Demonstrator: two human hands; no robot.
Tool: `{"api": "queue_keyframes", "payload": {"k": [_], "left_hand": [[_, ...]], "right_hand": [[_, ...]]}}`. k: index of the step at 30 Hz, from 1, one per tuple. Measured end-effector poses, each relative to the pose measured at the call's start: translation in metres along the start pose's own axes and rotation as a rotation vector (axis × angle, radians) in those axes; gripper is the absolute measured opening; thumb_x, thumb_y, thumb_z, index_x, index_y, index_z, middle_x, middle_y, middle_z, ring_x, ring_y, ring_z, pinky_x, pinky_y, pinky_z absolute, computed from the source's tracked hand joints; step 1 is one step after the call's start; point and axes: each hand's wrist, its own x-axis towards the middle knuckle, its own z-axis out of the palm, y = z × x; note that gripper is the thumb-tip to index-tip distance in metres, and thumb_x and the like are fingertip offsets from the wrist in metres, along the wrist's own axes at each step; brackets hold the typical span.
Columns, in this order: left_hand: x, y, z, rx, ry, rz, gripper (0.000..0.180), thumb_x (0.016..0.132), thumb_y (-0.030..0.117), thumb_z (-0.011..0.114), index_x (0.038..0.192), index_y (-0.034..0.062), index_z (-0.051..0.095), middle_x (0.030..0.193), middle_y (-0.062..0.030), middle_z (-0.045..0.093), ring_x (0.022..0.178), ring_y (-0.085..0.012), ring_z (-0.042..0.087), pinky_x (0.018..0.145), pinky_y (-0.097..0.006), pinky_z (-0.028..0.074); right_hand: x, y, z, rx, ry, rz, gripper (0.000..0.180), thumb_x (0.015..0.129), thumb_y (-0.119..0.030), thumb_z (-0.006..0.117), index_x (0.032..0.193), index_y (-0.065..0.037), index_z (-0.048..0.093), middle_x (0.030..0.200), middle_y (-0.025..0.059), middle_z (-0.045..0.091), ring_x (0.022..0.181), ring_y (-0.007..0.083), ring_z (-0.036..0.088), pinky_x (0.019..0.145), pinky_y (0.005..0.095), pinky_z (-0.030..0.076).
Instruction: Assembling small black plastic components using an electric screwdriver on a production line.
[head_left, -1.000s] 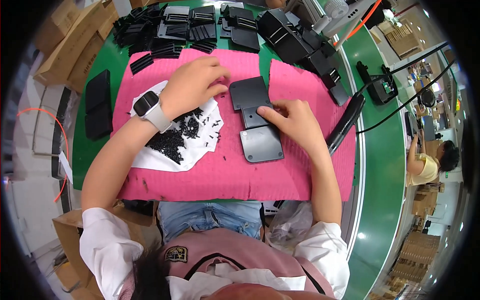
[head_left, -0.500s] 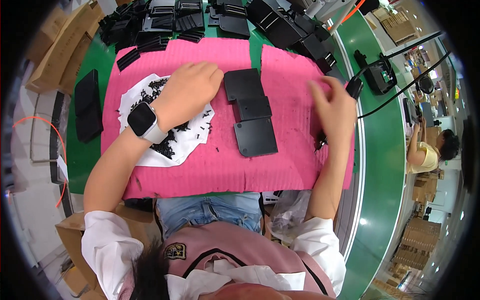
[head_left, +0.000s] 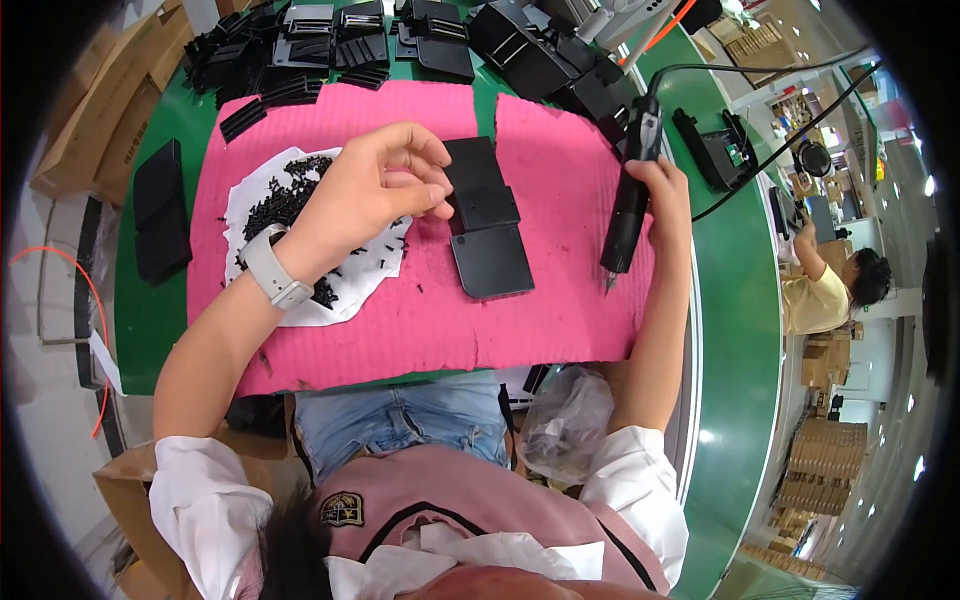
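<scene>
Green conveyor-style bench (head_left: 745,330) runs past the seated person, and a ribbed pink foam mat (head_left: 400,320) is spread across it as the work surface. On the mat lies a flat black plastic hinged assembly (head_left: 482,215), made of stacked rectangular plates, roughly at the mat's middle. The left hand (head_left: 375,190), with a white-strapped watch (head_left: 272,270) on its wrist, hovers over the assembly's upper left edge; thumb and fingertips are pinched together, though whether they hold one of the tiny screws I cannot tell. Just beneath that wrist sits a white sheet (head_left: 350,290) strewn with small black screws (head_left: 285,195). The right hand (head_left: 665,190) is wrapped tightly round a black corded electric screwdriver (head_left: 628,205), held upright with its tip pointing down at the mat, just to the right of the assembly and not touching it. More black plastic parts (head_left: 330,35) are heaped along the far edge of the bench. Another person in a yellow top (head_left: 825,290) sits well off to the right.
</scene>
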Motion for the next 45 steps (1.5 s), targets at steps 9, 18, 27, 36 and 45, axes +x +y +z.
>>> {"api": "queue_keyframes", "payload": {"k": [9, 18, 27, 36, 45], "left_hand": [[-0.007, -0.002, 0.016, -0.258, -0.062, -0.067, 0.019, 0.092, 0.01, 0.057, 0.105, -0.0028, 0.062, 0.092, -0.0093, 0.066, 0.081, -0.0157, 0.067, 0.072, -0.024, 0.052], [-0.008, -0.002, 0.008, -0.289, -0.076, -0.033, 0.019, 0.088, 0.007, 0.062, 0.104, -0.004, 0.064, 0.092, -0.0104, 0.066, 0.082, -0.0163, 0.067, 0.075, -0.026, 0.054], [-0.009, -0.007, 0.006, -0.274, -0.104, -0.05, 0.02, 0.084, 0.001, 0.065, 0.102, -0.0064, 0.063, 0.093, -0.012, 0.066, 0.082, -0.0193, 0.068, 0.076, -0.028, 0.054], [-0.007, -0.005, 0.024, -0.141, 0.043, 0.146, 0.036, 0.084, 0.005, 0.067, 0.115, -0.0057, 0.051, 0.086, -0.0111, 0.064, 0.075, -0.0183, 0.067, 0.07, -0.027, 0.053], [0.001, -0.011, 0.021, 0.224, 0.109, -0.305, 0.055, 0.091, 0.027, 0.06, 0.128, -0.0067, 0.036, 0.08, -0.012, 0.062, 0.055, -0.0172, 0.064, 0.045, -0.023, 0.046]], "right_hand": [[-0.041, -0.12, 0.05, 1.338, -0.619, -0.584, 0.057, 0.088, -0.041, 0.045, 0.128, 0.0, 0.045, 0.078, 0.0078, 0.05, 0.061, 0.0182, 0.048, 0.067, 0.0355, 0.043], [-0.057, -0.114, 0.067, 1.362, -0.503, -0.722, 0.054, 0.091, -0.054, 0.043, 0.119, -0.008, 0.05, 0.064, 0.0027, 0.05, 0.045, 0.0145, 0.045, 0.055, 0.0361, 0.044], [-0.059, -0.106, 0.078, 1.38, -0.451, -0.69, 0.047, 0.091, -0.051, 0.044, 0.111, -0.009, 0.052, 0.062, 0.0032, 0.048, 0.044, 0.0148, 0.044, 0.051, 0.0351, 0.043], [-0.053, -0.109, 0.072, 1.518, -0.259, -0.359, 0.041, 0.09, -0.047, 0.049, 0.101, -0.008, 0.052, 0.06, 0.0035, 0.046, 0.045, 0.0159, 0.044, 0.052, 0.0356, 0.042], [-0.044, -0.096, 0.083, 1.052, -0.43, -0.707, 0.044, 0.09, -0.044, 0.047, 0.11, -0.005, 0.053, 0.061, 0.0039, 0.045, 0.044, 0.0138, 0.041, 0.053, 0.0333, 0.041]]}}
